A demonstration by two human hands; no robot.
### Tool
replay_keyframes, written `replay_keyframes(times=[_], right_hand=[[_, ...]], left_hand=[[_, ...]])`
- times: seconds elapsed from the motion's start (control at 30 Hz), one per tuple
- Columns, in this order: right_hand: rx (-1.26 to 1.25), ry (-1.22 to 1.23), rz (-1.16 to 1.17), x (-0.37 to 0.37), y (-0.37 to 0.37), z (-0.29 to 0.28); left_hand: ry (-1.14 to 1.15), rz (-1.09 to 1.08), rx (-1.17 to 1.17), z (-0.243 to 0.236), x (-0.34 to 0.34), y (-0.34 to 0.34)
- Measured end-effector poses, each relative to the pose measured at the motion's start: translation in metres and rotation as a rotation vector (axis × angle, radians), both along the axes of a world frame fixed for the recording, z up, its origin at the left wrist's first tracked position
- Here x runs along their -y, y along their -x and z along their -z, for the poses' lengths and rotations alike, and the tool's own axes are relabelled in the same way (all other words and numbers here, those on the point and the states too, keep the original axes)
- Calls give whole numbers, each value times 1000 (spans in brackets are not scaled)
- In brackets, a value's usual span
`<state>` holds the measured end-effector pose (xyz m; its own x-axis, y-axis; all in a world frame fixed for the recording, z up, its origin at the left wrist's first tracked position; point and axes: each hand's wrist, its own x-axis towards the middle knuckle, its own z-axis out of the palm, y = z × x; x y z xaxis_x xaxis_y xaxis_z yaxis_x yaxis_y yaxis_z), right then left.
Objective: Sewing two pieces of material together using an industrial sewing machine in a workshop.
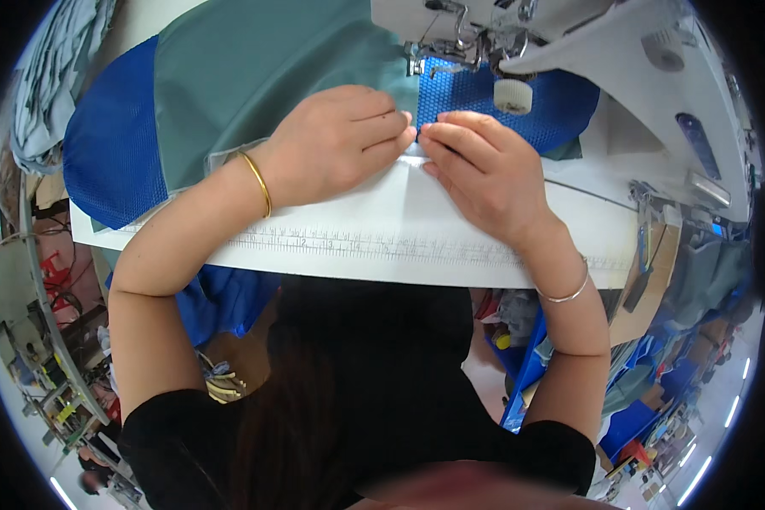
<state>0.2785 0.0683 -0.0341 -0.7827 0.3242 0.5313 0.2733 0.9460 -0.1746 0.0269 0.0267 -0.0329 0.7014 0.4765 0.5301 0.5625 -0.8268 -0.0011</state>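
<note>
The readable print is a measuring scale (340,246) running left to right along the near edge of the white worktable (459,217). It is made of fine dark tick marks with numerals set among them at regular steps; the figures face the wearer and rise toward the right. They are clearest left of the middle, and grow fainter toward the right. The left forearm (191,223) crosses over the scale's left part, with a few ticks showing beyond it, and the right forearm (559,276) covers a stretch near the right end, past which more ticks appear. On the far right, the sewing machine (625,89) bears a small pale plate (708,189), perhaps a label, too small to read.
</note>
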Motion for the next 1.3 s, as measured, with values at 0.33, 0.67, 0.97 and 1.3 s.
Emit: replay_keyframes(times=[0.33, 0.67, 0.97, 1.3], right_hand=[[44, 51, 1, -3, 0, -5], [87, 26, 57, -17, 7, -8], [23, 6, 83, -23, 13, -6], [11, 31, 75, -24, 11, -3]], left_hand=[[93, -76, 53, 4, 2, -4], [91, -121, 32, 5, -11, 1], [65, -191, 22, 4, -15, -1], [185, -168, 3, -3, -10, 0]])
